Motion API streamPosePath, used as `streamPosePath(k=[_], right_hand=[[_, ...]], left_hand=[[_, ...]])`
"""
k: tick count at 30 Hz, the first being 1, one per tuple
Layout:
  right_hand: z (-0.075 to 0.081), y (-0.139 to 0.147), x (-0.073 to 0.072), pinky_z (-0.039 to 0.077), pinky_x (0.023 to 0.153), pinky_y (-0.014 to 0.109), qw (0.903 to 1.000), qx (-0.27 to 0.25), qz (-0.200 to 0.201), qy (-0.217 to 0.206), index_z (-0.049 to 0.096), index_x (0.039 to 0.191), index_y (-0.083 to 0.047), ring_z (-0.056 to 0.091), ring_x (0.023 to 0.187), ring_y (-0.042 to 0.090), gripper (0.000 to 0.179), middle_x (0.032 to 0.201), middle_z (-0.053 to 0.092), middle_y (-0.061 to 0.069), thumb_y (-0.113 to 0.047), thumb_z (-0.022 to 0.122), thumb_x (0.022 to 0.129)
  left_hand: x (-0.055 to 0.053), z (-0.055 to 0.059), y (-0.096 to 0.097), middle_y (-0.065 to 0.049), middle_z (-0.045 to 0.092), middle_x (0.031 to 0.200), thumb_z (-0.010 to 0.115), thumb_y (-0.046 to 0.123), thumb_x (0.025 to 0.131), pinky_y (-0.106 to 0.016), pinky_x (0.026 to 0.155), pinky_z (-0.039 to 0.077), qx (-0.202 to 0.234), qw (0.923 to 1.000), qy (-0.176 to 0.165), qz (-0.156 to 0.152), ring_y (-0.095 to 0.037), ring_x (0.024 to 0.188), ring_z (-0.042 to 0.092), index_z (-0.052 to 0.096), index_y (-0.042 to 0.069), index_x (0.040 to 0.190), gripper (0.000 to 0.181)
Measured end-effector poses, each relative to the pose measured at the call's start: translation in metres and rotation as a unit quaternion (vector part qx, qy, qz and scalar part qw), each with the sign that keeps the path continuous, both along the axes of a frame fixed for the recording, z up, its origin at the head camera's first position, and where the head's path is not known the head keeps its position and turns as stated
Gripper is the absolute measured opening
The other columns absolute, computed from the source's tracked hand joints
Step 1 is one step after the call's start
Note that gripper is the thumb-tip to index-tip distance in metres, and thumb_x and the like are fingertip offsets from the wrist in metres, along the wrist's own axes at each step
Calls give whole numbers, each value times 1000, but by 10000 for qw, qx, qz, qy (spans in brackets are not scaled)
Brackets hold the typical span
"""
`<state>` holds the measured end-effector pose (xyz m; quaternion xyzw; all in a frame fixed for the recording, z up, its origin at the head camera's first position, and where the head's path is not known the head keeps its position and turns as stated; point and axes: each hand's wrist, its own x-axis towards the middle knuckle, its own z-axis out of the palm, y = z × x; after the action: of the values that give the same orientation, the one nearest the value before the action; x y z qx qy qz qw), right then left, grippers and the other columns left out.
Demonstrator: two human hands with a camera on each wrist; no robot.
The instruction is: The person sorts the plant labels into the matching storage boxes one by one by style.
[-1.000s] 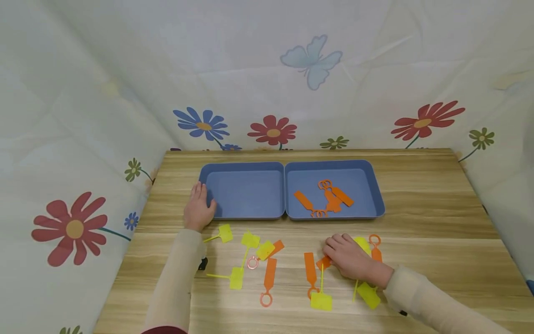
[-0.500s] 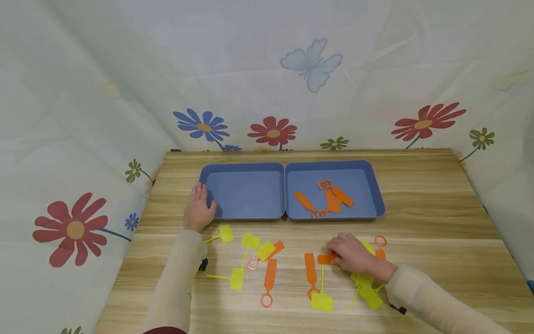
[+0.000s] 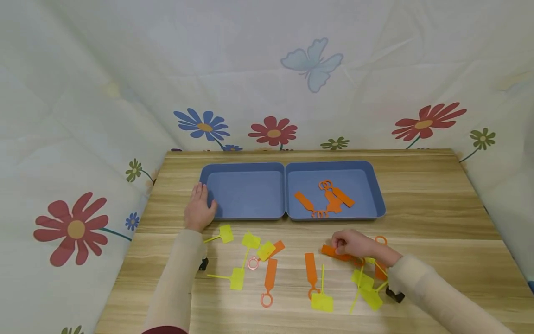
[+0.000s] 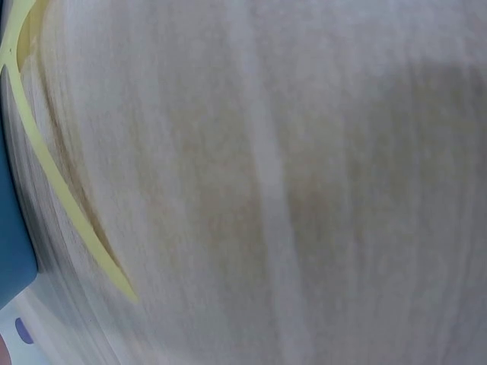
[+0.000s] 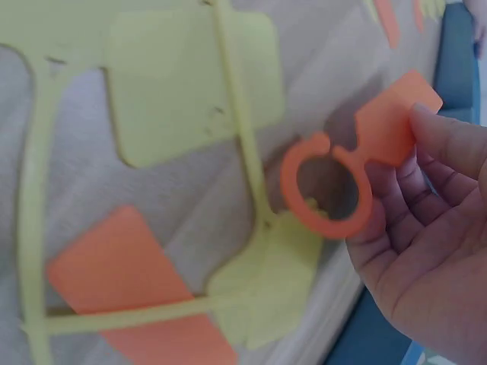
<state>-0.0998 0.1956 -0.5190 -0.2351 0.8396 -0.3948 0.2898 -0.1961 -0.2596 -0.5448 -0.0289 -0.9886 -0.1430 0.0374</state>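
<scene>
My right hand (image 3: 353,243) pinches an orange ring tag (image 3: 329,251) between thumb and fingers, over the front right of the table. In the right wrist view the tag's ring (image 5: 289,186) points away from the hand (image 5: 434,243), with yellow tags (image 5: 194,84) and another orange tag (image 5: 114,266) lying below it. My left hand (image 3: 199,211) rests on the left edge of the left blue tray (image 3: 246,192), fingers straight and thumb over the rim. A yellow tag stem (image 4: 65,198) and the tray's side (image 4: 11,243) show in the left wrist view; that hand is nearly out of it.
The right blue tray (image 3: 365,197) adjoins the left one and holds several orange tags (image 3: 332,202). Loose yellow tags (image 3: 237,279) and orange tags (image 3: 270,273) lie along the front of the wooden table (image 3: 425,199). A flowered cloth (image 3: 354,106) stands behind.
My right hand has drawn an orange tag out from the loose ones and turned, now pinching it slightly raised. Nearby yellow tags shifted a little. The left hand has stayed on the tray.
</scene>
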Motion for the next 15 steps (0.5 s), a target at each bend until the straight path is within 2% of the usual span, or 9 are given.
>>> streamPosePath(k=[4, 10, 15], right_hand=[[7, 2, -8, 36, 50, 20, 9987, -315, -201, -351, 55, 80, 1, 37, 53, 6, 3, 63, 44, -1, 1, 57, 80], [19, 3, -20, 41, 49, 27, 9925, -616, -666, -819, 54, 83, 4, 42, 54, 12, 9, 63, 48, 2, -4, 57, 82], [26, 3, -29, 48, 53, 34, 9880, -736, -970, -955, 55, 87, 4, 49, 57, 15, 13, 68, 54, 4, -8, 56, 84]], left_hand=[[0, 1, 0, -20, 16, 146, 42, 30, 87, -42, 109, 18, -26, 10000, -59, -4, -33, 135, 14, 23, -6, 137, 65], [0, 0, 0, -20, 17, 145, 42, 31, 86, -42, 108, 20, 22, 10000, 15, 0, -33, 135, 15, 24, -6, 137, 65], [0, -2, -1, -21, 18, 145, 41, 31, 86, -43, 108, 20, 0, 10000, 67, -16, -34, 134, 16, 25, -6, 137, 65]])
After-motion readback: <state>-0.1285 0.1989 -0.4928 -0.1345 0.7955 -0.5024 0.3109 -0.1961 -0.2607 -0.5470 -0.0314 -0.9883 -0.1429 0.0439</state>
